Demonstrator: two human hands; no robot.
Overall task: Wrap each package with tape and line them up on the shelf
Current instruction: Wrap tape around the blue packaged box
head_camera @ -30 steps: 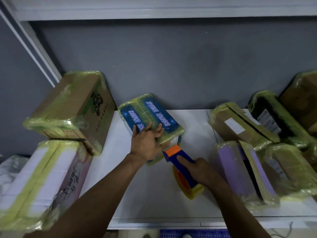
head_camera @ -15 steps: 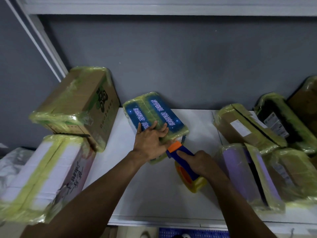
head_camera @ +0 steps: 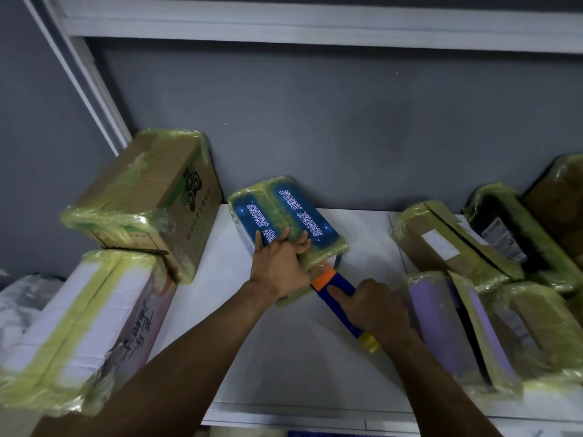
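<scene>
L hand (head_camera: 279, 268): pkg (head_camera: 303, 209); R hand (head_camera: 375, 307): dispenser (head_camera: 342, 287)

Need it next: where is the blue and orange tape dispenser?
The blue and orange tape dispenser is centre of the head view, in the right hand, orange end at the blue tape-wrapped package.
</scene>
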